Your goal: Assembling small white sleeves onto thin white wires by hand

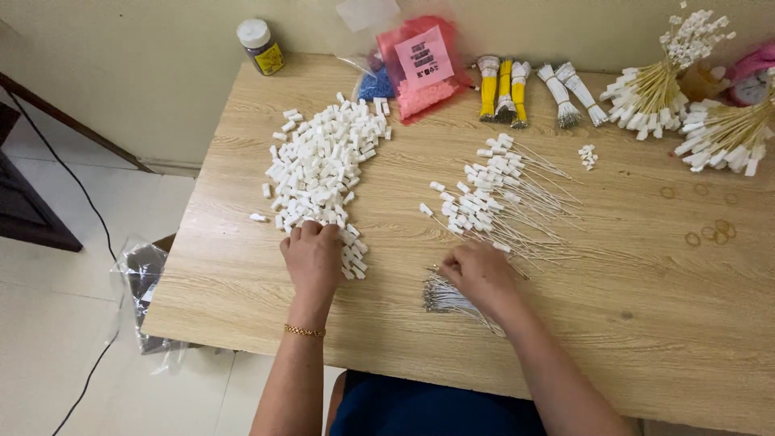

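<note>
**Sorting white caps and thin wires at the bench**

Standing beside the person: both hands down on the wooden bench (646,323), near its front edge.

Left hand (312,257), gold bracelet (304,330) on the wrist, lies palm-down with its fingers curled into the near end of the pile of white plastic caps (323,173). Can't tell whether it has pinched one.

Right hand (479,270) is loosely curled over the bundle of bare thin wires (442,297), fingertips touching the strands. Whether it actually grasps a wire is hidden.

Just beyond the right hand, mid-bench: a loose spread of wires already fitted with white caps (492,194), cap ends pointing left. A small cluster of spare caps (588,156) lies further right.

Right side: a few rubber bands (710,232) on bare wood.

Back edge, left to right: brown bottle with white lid (260,46), bags of blue and pink pellets (416,69), yellow tied wire bundles (504,90), white tied bundles (570,95), then finished capped bunches (686,97) at the back right corner.

On the floor past the left edge: a clear plastic bag (141,282).
</note>
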